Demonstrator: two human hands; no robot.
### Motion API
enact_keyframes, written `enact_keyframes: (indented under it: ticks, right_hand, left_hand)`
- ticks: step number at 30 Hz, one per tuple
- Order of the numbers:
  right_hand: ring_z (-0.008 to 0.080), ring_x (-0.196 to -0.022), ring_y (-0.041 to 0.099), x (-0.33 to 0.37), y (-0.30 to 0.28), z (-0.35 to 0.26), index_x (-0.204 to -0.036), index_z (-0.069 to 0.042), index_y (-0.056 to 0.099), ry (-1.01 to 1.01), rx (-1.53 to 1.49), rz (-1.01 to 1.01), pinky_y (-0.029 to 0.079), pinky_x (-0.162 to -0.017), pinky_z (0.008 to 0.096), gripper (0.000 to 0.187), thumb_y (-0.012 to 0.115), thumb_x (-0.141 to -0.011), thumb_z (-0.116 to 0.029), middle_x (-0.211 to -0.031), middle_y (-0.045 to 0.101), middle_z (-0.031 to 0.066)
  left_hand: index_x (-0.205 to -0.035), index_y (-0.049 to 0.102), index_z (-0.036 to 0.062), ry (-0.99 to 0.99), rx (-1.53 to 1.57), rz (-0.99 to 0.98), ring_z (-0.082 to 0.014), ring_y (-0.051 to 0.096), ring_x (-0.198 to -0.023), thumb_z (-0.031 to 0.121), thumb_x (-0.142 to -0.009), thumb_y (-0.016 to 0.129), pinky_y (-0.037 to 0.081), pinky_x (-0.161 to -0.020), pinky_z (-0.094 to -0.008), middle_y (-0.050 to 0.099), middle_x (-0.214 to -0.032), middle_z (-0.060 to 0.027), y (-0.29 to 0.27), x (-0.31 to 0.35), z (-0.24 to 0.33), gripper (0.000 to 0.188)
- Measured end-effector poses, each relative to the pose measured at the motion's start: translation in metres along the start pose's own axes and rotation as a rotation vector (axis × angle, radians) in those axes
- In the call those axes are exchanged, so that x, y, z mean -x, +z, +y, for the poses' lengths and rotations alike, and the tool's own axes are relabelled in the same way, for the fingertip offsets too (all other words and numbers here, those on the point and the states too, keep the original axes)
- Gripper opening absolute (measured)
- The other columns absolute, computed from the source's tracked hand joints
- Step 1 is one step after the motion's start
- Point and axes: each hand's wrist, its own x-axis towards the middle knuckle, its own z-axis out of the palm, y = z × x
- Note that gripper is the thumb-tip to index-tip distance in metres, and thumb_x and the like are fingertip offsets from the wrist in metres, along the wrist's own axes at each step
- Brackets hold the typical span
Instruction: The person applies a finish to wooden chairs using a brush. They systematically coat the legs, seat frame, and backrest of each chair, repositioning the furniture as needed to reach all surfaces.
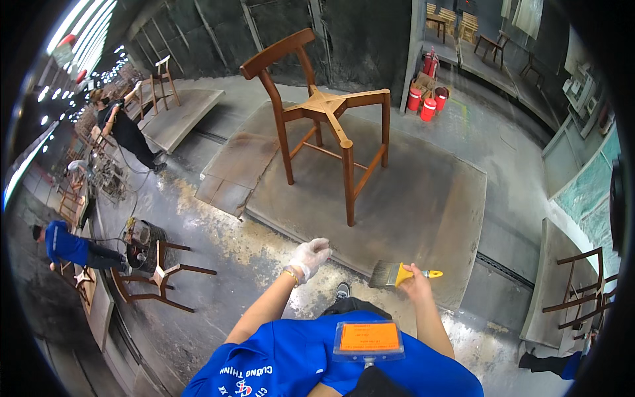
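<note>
My right hand [415, 283] grips a wide paintbrush [401, 273] by its yellow handle, with the dark bristles pointing left. My left hand [311, 257] wears a thin white glove and has its fingers curled together; no object shows in it. Neither hand touches the brown wooden chair frame [348, 165] standing upright ahead of me. Its curved backrest [278, 53] is at the far left, and a paler X-shaped seat support [325, 102] joins the legs, with no seat panel on it. The chair stands on a low grey platform [423, 198], just beyond my hands.
Red containers [428, 109] stand near the back wall. At left, a chair frame [159, 274] lies by a dark bucket [147, 238], near a person in blue [66, 245]. Another person [126, 129] works farther back. More chair frames [582, 288] are at right.
</note>
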Motion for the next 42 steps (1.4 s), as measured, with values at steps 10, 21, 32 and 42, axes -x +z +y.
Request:
enact_keyframes:
  ticks: [10,21,32,42]
  right_hand:
    - [0.0209,-0.099,0.07,-0.033,0.094,-0.029,-0.108,-0.008,0.075,-0.171,0.309,0.258,0.058,-0.084,0.0417,0.031,0.074,-0.099,-0.038,-0.111,0.072,0.0073]
    - [0.0171,-0.095,0.069,0.042,0.118,0.068,-0.121,-0.009,0.067,-0.292,0.03,0.797,0.058,-0.081,0.0382,0.036,0.074,-0.099,-0.036,-0.11,0.073,0.0044]
    - [0.0132,-0.077,0.066,0.0,0.092,0.045,-0.103,-0.011,0.068,-0.426,-0.055,0.728,0.058,-0.065,0.0297,0.014,0.072,-0.097,-0.023,-0.096,0.068,0.0034]
    - [0.011,-0.103,0.064,-0.054,0.192,-0.115,-0.112,-0.014,0.075,-0.458,0.391,0.263,0.052,-0.083,0.0315,0.015,0.069,-0.102,-0.022,-0.11,0.071,-0.002]
  left_hand:
    - [-0.152,0.045,0.002,0.171,-0.227,0.203,-0.0357,0.068,-0.122,0.042,-0.079,0.087,0.052,-0.104,-0.0381,0.067,-0.134,-0.024,-0.005,-0.179,0.145,0.093]
    - [-0.168,0.015,0.0104,0.178,0.396,0.346,-0.0201,0.066,-0.103,0.002,-0.086,0.08,0.055,-0.091,-0.0306,0.062,-0.134,-0.0139,0.046,-0.287,0.156,0.105]
    - [-0.162,0.036,0.0108,0.424,0.335,-0.003,-0.0107,0.059,-0.089,0.007,-0.08,0.083,0.052,-0.085,-0.0258,0.06,-0.117,0.0008,-0.118,-0.27,0.108,0.094]
    - [-0.147,0.057,0.0124,0.124,0.374,-0.291,-0.0111,0.064,-0.093,-0.004,-0.082,0.075,0.051,-0.085,-0.0268,0.068,-0.123,-0.0013,-0.255,-0.249,0.092,0.07]
